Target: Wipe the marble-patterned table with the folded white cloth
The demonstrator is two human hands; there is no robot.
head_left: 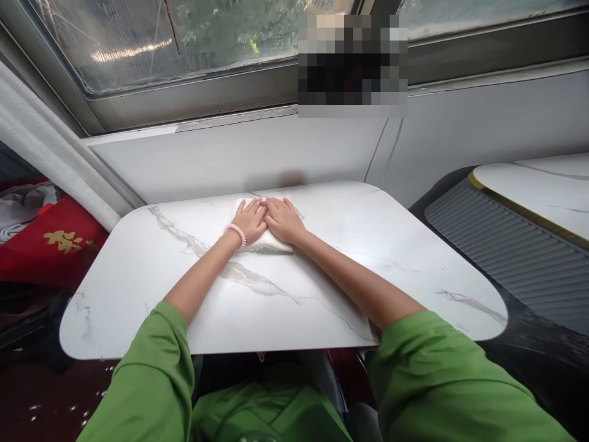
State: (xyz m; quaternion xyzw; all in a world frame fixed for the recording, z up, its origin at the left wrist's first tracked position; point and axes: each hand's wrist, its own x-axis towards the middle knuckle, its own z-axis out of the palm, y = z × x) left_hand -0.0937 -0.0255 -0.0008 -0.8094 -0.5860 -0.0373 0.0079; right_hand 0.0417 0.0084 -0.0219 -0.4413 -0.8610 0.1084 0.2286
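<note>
The cloth is off-white; the counter is white with grey-brown, marble-like veins. The coiled bracelet is pale pink and the sleeves are plain green. A red fabric bears a gold emblem, the ridged panel is striped in greys, the window frame grey-brown, and the wall white.

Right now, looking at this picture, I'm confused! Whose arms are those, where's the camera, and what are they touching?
There's no robot here, just a person with two bare hands. The camera is worn on that person's head, looking forward and down, so you see almost what they see. The green sleeves are theirs. Their left hand, with a pink bracelet on the wrist, and right hand lie side by side, palms down, on a white cloth. The fingers are stretched out, resting on the cloth. Under it is a white table with gray, marble-like streaks.
</note>
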